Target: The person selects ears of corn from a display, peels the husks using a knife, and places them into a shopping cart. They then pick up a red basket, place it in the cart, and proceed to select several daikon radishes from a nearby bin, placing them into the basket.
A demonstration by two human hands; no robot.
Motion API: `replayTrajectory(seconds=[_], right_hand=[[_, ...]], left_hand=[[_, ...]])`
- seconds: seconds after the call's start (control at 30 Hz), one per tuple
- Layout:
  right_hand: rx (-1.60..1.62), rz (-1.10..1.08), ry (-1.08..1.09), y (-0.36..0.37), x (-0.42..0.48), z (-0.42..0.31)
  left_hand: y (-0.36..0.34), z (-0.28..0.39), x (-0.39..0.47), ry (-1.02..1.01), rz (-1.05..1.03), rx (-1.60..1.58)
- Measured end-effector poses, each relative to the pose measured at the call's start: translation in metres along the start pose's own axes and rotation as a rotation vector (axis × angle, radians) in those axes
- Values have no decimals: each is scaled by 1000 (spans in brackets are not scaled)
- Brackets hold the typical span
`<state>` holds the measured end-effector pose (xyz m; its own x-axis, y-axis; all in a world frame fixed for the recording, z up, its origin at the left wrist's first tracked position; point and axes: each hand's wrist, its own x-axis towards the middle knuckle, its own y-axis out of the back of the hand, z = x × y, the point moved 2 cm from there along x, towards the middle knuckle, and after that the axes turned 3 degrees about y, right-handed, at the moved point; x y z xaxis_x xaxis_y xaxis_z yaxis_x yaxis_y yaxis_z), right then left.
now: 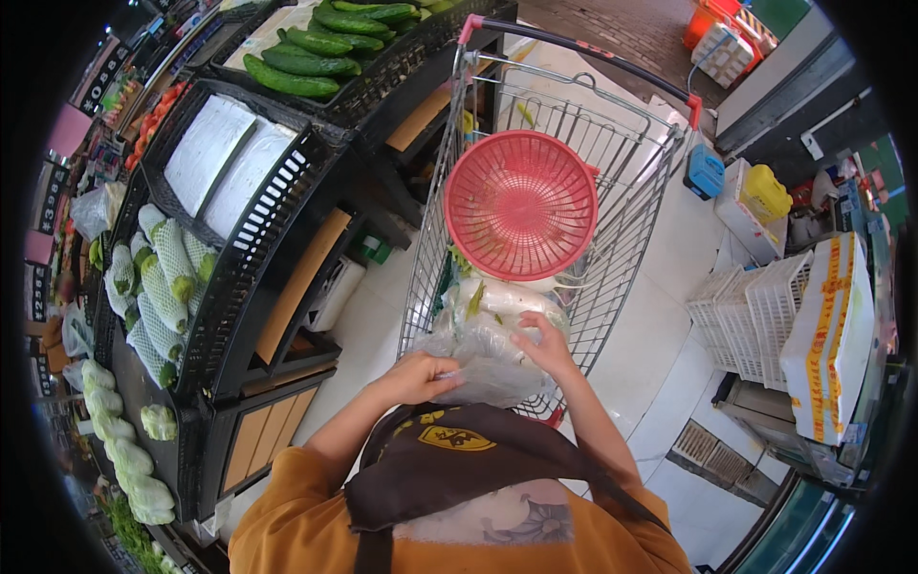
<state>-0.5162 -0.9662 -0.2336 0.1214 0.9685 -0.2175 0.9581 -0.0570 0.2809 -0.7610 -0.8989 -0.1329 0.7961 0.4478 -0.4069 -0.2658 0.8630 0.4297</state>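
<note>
A clear plastic bag [495,380] lies at the near end of a wire shopping cart [625,251]. My left hand [419,378] pinches the gathered edge of this bag between thumb and fingers. Over the bag's right side is my right hand [549,350], its fingers bent and apart; whether it touches the plastic is hard to tell. White radishes [520,298] lie in the cart just beyond, partly under clear plastic, with a loose green leaf [475,299] on top. A red plastic colander basket [522,204] sits farther along in the cart and hides part of what is beneath.
To the left, a black produce stand holds cucumbers [315,61], net-wrapped gourds [161,273] and cabbages [122,445]. On the right stand stacked white crates [746,316], a taped foam box [825,337], a blue case [705,172] and a yellow jug [765,194].
</note>
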Motion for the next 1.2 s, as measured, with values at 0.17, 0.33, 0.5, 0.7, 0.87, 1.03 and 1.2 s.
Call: replayTrajectory(seconds=[0.17,0.33,0.5,0.7,0.87,1.03,1.2], right_hand=[[-211,-684,57,-18,-32,-21],[-314,-603,288,-15,-54,-14],[-217,-659,183,16,-67,-12],[-387,-64,-230,-2,35,-13],[-715,-28,-310,-72,87,14],[-730,43,-110,-91,77,69],[-409,-2,-46,-44,46,60]], left_hand=[[40,50,-28,-258,211,256],[53,66,-47,-381,122,296],[40,47,-43,-187,-134,-28],[-2,19,-17,25,-243,-138],[-10,21,-21,162,-169,-93],[-16,15,-36,200,253,405],[-36,-51,-37,394,107,-168]])
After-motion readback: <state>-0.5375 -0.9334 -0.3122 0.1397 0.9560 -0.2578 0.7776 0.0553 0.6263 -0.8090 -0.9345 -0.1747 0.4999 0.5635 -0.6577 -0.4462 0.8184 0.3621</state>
